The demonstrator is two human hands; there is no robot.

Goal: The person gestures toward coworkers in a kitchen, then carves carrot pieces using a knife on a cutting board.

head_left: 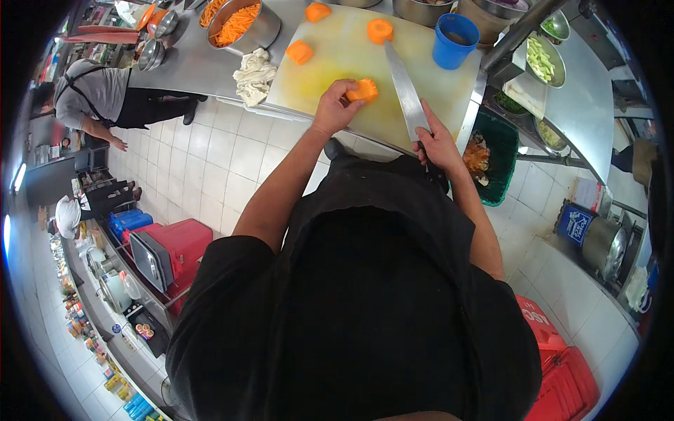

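On the pale cutting board (337,42), my left hand (337,107) grips a chunk of carrot (364,90) near the front edge, fingers closed on its left side. My right hand (437,139) is wrapped round the handle of a large chef's knife (404,88). Its blade points away from me, and the tip is at another carrot piece (380,31); whether they touch I cannot tell. Two more carrot chunks, one at the left (300,52) and one farther back (318,12), lie on the board.
A metal pot (263,35) of carrot strips and a crumpled white cloth (254,76) are left of the board. At right stand a blue container (455,42), a metal post (523,31) and a green bin (502,165) with scraps. Two other people are at the left.
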